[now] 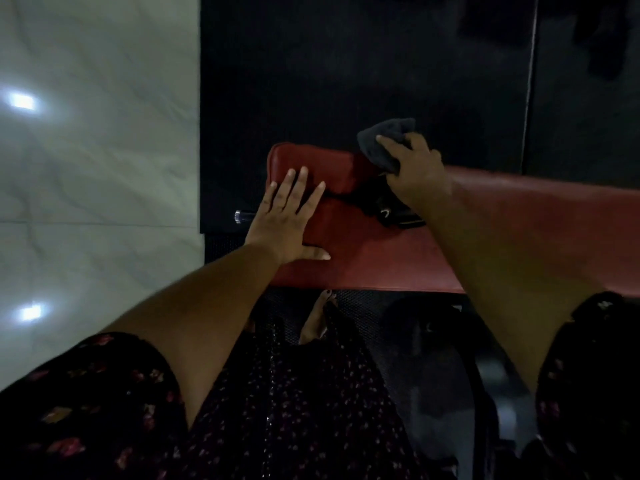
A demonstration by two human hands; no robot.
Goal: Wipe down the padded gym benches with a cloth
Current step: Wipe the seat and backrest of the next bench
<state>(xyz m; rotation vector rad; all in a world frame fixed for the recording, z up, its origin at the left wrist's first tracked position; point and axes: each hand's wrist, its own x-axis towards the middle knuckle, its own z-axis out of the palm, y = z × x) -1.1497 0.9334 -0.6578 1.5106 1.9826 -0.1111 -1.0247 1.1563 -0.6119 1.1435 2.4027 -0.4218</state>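
The left hand lies flat with its fingers straight and spread, palm pressed on the red padded bench. The bench has a smooth, faintly glossy, vinyl-like cover and rounded corners. The right hand, beyond the left hand and to its right, grasps a dark grey, soft, bunched cloth. Its fingers curl over the wad, which sits at the far edge of the padding and bulges out past it.

Between the two hands a dark gap splits the padding in two: a short pad under the left palm and a longer one running off under the right forearm. Black hardware shows in that gap, but its shape is hard to make out in the dim light. The right forearm covers part of the long pad, and the picture's right edge cuts the pad off.

Just left of the left wrist a short shiny tube end sticks out. Beyond both hands lies a black, finely textured floor mat. Left of the left hand is pale marble-patterned floor tiling with two bright light reflections on it. Nearer the person than the hands, a bare foot peeks out from a dark floral-print garment. A blurred black frame part sits below the right forearm.
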